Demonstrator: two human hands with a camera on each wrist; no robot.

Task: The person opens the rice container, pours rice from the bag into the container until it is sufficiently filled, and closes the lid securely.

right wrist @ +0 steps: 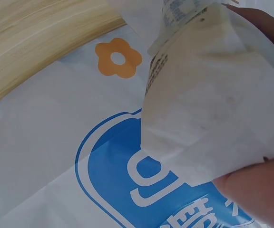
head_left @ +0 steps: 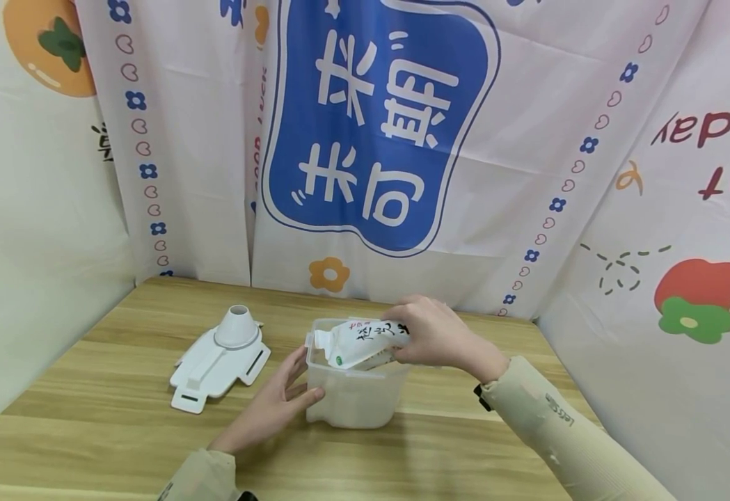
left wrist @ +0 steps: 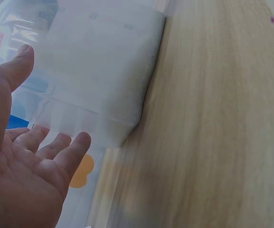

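A white printed bag (head_left: 365,341) with black characters is tilted in the mouth of a translucent plastic container (head_left: 355,403). My right hand (head_left: 430,334) grips the bag's upper right end from above. In the right wrist view the crumpled bag (right wrist: 213,95) fills much of the frame, with the thumb (right wrist: 256,190) pressed along its lower edge. My left hand (head_left: 283,396) is at the container's left side, its fingers spread. In the left wrist view the left hand (left wrist: 27,166) lies alongside the container (left wrist: 99,71) with fingers loosely extended. What lies inside the container is blurred by its walls.
To the left on the wooden table (head_left: 120,431) lies a white lid (head_left: 214,372) with side clips, a cone-shaped white piece (head_left: 237,327) standing on it. A printed cloth (head_left: 214,174) hangs behind the table, and cloth walls close both sides.
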